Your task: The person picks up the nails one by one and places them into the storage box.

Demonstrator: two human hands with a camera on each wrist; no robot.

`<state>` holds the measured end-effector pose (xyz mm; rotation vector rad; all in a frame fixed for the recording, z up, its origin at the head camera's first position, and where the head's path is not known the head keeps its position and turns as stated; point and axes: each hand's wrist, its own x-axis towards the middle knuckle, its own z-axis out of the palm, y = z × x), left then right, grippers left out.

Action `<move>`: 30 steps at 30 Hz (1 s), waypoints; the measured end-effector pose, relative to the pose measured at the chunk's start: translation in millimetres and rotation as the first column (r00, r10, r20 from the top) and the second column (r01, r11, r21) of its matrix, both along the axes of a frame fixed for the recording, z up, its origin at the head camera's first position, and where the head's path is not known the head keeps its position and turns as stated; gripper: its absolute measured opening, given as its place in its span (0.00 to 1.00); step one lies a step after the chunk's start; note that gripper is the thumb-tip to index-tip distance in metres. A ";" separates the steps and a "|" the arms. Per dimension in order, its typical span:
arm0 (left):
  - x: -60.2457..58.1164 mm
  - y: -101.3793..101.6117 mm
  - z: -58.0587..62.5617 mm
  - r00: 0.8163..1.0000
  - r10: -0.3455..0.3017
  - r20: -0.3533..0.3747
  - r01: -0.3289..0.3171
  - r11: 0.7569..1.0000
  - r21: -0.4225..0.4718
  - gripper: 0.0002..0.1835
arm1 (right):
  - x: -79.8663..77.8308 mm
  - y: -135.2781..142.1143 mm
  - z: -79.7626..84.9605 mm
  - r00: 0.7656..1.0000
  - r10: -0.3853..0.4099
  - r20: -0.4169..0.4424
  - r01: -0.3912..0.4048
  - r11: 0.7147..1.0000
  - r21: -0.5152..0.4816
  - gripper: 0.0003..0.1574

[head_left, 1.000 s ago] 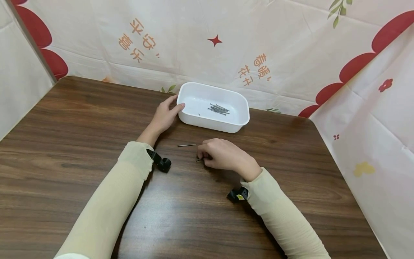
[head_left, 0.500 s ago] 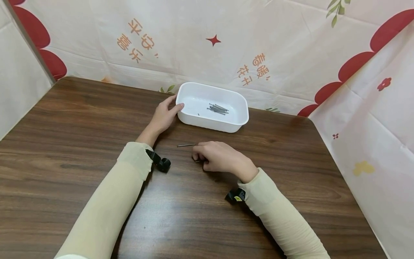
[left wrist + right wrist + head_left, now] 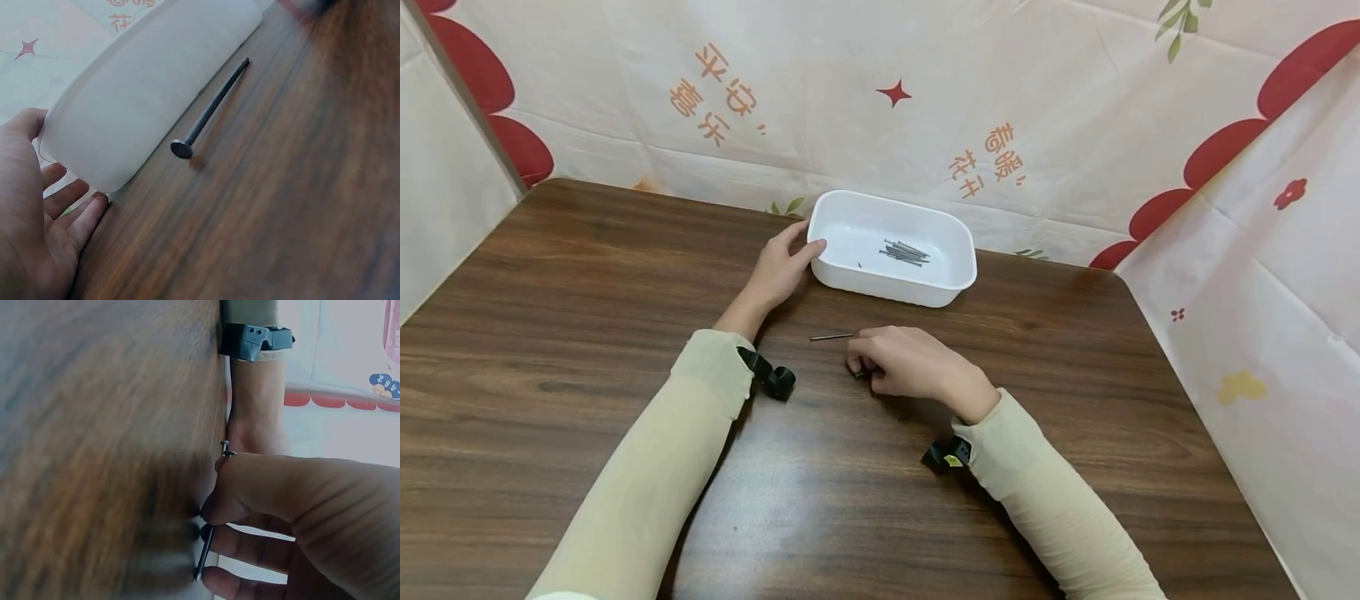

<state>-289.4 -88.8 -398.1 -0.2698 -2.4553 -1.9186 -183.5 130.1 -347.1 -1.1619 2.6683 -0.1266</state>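
My left hand (image 3: 780, 265) grips the left end of a white plastic tub (image 3: 887, 290), thumb at its rim and fingers down the outside. Several steel nails (image 3: 905, 252) lie bunched inside the tub. Just above the table in front of it, my right hand (image 3: 917, 367) pinches a nail (image 3: 230, 454) between thumb and fingers. Most of that nail is hidden by the fingers. Another loose nail (image 3: 831, 337) rests on the wood between the two hands, its broad head large in the left wrist view.
The brown wood-grain table (image 3: 587, 350) runs up to a printed white cloth (image 3: 820, 100) at the back. More cloth hangs at both sides. A tiny dark bit (image 3: 860, 265) lies in the tub, left of the bunched nails.
My right hand has shifted slightly left and toward me, its fingers closing further over the nail. The left hand and the tub hold still.
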 end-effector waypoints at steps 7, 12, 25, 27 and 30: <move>0.0 -2.3 0.2 1.000 0.005 0.003 -0.005 1.000 -0.002 0.35 | 0.6 -0.1 4.5 1.000 0.004 0.004 -0.004 1.000 0.002 0.17; 0.6 -2.9 -4.3 1.000 0.012 0.010 -0.012 1.000 0.006 0.34 | -2.1 4.6 10.6 1.000 0.000 0.022 0.000 0.999 -0.033 0.15; -0.5 1.7 -2.2 1.000 0.000 -0.015 0.000 1.000 0.022 0.34 | -31.8 24.4 53.8 1.000 -0.016 0.018 0.018 0.985 -0.170 0.14; -0.6 1.5 -1.5 1.000 -0.002 -0.014 0.002 1.000 0.023 0.34 | -38.4 25.5 59.3 1.000 -0.022 0.016 0.024 0.986 -0.167 0.14; -1.3 1.4 -1.6 1.000 -0.007 -0.014 0.008 0.999 0.035 0.34 | -49.0 27.7 65.8 0.999 -0.041 0.016 0.043 0.986 -0.159 0.14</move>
